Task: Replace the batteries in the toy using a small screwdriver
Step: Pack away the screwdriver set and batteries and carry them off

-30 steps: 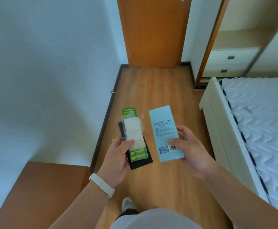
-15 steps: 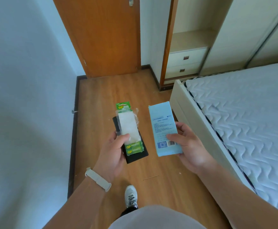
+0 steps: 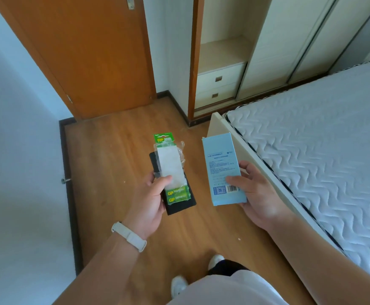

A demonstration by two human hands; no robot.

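A pack of batteries, green with a white label, is held in the left hand, stacked flat on a black slab-like object. Both are clamped between the thumb on top and the fingers underneath. What the black object is cannot be told. A light blue box with printed text and a barcode is gripped in the right hand, with the thumb laid across its face. The two hands are held apart, side by side, above the wooden floor. A white wristband is worn on the left wrist. A bed with a quilted white mattress is set just to the right. Ahead, a brown door is seen shut, with wardrobe drawers beside it. White shoes are seen on the floor below.
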